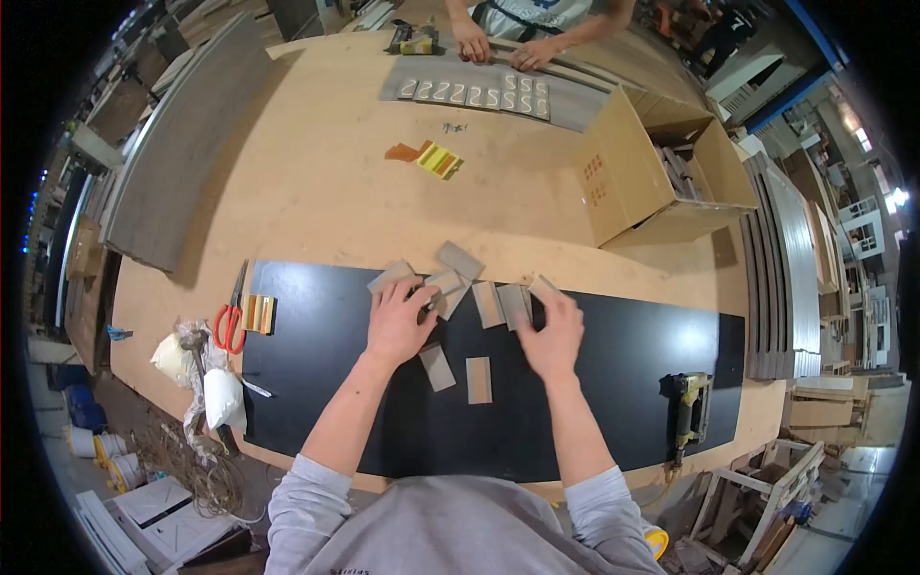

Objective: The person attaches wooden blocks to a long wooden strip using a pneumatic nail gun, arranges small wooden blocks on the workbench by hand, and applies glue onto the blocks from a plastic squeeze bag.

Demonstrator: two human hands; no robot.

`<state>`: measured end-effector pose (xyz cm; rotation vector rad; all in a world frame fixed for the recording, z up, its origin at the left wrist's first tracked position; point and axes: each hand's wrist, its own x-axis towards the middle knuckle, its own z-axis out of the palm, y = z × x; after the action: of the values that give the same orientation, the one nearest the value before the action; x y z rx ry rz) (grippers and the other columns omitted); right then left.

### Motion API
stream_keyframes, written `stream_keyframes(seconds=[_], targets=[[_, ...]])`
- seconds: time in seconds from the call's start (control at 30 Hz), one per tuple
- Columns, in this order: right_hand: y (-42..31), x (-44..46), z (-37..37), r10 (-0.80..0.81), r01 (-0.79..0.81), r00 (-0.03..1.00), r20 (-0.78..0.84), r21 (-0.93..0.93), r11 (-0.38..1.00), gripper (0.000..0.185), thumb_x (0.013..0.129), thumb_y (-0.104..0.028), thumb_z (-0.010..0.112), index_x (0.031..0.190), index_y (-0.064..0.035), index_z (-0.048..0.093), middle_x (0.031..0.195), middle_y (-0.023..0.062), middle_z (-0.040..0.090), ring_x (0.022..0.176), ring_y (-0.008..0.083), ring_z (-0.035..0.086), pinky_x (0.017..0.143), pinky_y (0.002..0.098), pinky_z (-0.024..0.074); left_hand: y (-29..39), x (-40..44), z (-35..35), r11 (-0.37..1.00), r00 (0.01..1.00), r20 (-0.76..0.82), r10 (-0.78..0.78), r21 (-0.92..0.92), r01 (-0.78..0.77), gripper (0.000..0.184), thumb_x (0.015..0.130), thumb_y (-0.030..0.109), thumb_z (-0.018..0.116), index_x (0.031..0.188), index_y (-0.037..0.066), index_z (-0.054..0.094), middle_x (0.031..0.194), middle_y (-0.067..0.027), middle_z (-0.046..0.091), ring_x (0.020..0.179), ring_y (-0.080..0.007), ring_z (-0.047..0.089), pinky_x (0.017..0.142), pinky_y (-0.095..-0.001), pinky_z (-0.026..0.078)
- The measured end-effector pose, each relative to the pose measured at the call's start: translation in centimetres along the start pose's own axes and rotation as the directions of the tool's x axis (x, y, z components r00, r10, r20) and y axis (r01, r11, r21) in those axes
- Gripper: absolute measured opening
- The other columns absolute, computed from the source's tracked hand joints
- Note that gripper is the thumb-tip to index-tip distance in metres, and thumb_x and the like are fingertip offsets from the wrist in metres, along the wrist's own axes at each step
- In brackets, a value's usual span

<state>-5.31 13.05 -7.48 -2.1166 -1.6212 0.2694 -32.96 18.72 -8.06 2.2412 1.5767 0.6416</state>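
Note:
On a black board (316,383) lie several small grey-brown wooden pieces. My left hand (400,321) is over the left ones, its fingers curled at a piece (445,282); what it grips is hard to make out. My right hand (556,331) has its fingers around a pale piece (542,287) at the right end of the group, beside a grey piece (514,306). Nearer to me, two loose pieces lie apart, a tilted one (437,367) and a straighter one (478,380). Another piece (460,260) rests past the board's far edge.
Red-handled scissors (230,326), a striped block (259,313) and white bags (223,398) lie left. A nail gun (688,412) rests right. An open cardboard box (623,172) stands back right. Across the table, a co-worker's hands (532,54) touch long strips near S-marked pieces (474,96).

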Motion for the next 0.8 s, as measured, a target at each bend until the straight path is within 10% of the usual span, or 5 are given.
stream_keyframes(seconds=[0.13,0.27,0.47,0.57,0.8], targets=[[-0.8,-0.5,1.4,-0.105,0.094,0.993,0.058,0.167,0.981,0.05,0.089,-0.022,0.082,0.136,-0.0135,0.068,0.131,0.0127,0.066,0.118,0.0326,0.065,0.101,0.0446,0.054,-0.4,0.4,-0.2,0.979,0.979,0.016,-0.204,-0.029,0.204,0.033,0.086,0.023,0.083,0.117,0.017,0.073,0.123,-0.0054,0.064,0.122,-0.0289,0.058,0.102,-0.0485,0.045],[0.1,0.1,0.7,0.16,-0.214,0.976,0.145,0.557,0.803,0.031,0.1,-0.016,0.069,0.129,-0.0049,0.072,0.117,0.0171,0.078,0.097,0.0263,0.077,0.087,0.0368,0.0598,-0.8,-0.4,-1.2,0.982,0.983,-0.077,-0.164,0.086,0.171,0.032,0.085,0.024,0.084,0.115,0.017,0.073,0.121,-0.0051,0.064,0.119,-0.0283,0.059,0.099,-0.0476,0.046],[3.3,-1.6,-1.5,0.372,-0.399,0.916,0.148,0.268,0.877,0.026,0.097,-0.017,0.071,0.121,-0.0064,0.074,0.111,0.014,0.077,0.099,0.0302,0.074,0.088,0.0415,0.0586,3.0,-0.7,0.1,0.996,0.996,-0.019,0.086,0.026,-0.085,0.038,0.085,0.024,0.083,0.12,0.017,0.071,0.125,-0.0064,0.062,0.123,-0.0315,0.057,0.102,-0.0498,0.044],[3.5,-3.0,-1.2,0.02,-0.014,0.986,-0.165,0.036,0.999,0.03,0.09,-0.019,0.076,0.119,-0.01,0.074,0.114,0.0114,0.072,0.103,0.035,0.069,0.09,0.0459,0.0565,5.6,-0.3,2.1,0.97,0.971,-0.029,0.239,-0.049,-0.24,0.044,0.086,0.025,0.082,0.127,0.018,0.069,0.135,-0.0087,0.06,0.131,-0.0327,0.054,0.11,-0.0521,0.041],[-1.1,-2.0,0.3,-0.066,0.066,0.998,-0.001,0.021,0.998,0.038,0.087,-0.026,0.081,0.123,-0.0163,0.075,0.131,0.0017,0.064,0.127,0.0304,0.057,0.105,0.0504,0.0463,5.6,-1.4,3.5,0.951,0.946,0.093,0.31,-0.041,-0.308,0.048,0.088,0.027,0.081,0.132,0.014,0.067,0.146,-0.0092,0.058,0.144,-0.0311,0.049,0.122,-0.0559,0.035]])
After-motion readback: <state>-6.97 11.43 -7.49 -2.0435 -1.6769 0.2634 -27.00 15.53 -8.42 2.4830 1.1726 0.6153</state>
